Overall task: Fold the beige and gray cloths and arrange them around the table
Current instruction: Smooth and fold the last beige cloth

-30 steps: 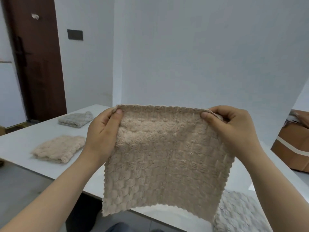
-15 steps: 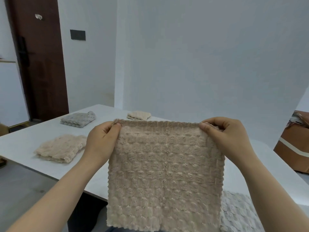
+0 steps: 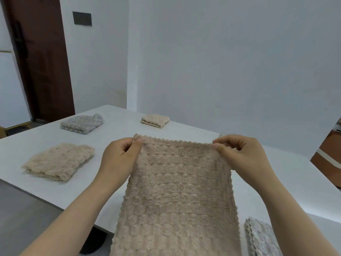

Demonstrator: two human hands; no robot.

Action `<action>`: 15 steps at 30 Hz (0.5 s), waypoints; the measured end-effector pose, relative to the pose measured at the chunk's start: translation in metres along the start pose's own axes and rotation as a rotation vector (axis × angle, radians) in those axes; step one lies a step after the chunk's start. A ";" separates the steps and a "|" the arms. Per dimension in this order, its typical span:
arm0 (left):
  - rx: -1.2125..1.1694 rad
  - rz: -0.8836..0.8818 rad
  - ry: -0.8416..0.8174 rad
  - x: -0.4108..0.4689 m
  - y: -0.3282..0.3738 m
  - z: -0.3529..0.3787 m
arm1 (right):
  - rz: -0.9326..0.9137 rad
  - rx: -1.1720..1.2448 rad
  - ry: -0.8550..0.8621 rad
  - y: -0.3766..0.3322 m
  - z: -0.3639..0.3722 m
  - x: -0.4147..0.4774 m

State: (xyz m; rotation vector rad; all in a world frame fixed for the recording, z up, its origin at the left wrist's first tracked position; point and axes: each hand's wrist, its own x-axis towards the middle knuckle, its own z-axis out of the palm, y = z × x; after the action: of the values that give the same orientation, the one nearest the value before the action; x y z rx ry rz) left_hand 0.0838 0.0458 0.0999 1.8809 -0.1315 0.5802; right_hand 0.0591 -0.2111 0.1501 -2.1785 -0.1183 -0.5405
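I hold an unfolded beige cloth [image 3: 177,196] spread flat in front of me, low over the white table [image 3: 114,137]. My left hand [image 3: 120,159] pinches its top left corner and my right hand [image 3: 241,157] pinches its top right corner. The cloth's lower end runs out of the frame's bottom. On the table lie a folded beige cloth [image 3: 59,160] at the left, a folded gray cloth [image 3: 82,123] behind it, and a small folded beige cloth [image 3: 155,120] at the far edge. A gray cloth [image 3: 262,237] lies at the near right.
A dark brown door [image 3: 40,58] stands at the far left. A brown cardboard box [image 3: 328,156] with pale tape sits off the table's right end. White walls close the back. The table's near left edge [image 3: 46,198] borders grey floor.
Both hands have lowered the beige cloth from chest height toward the table. The view has tilted down, so the folded beige cloth at the far edge shows.
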 end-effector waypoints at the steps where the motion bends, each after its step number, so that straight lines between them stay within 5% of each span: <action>1: -0.009 0.003 -0.014 0.001 -0.002 0.001 | 0.007 0.005 -0.018 0.001 0.003 0.001; 15: -0.276 -0.182 -0.067 -0.019 -0.014 0.021 | 0.083 0.101 -0.304 0.002 0.036 -0.005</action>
State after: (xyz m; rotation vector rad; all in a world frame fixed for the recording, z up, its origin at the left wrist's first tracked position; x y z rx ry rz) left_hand 0.0790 0.0290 0.0738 1.6238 -0.0785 0.3553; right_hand 0.0676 -0.1836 0.1270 -2.1426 -0.2129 -0.1499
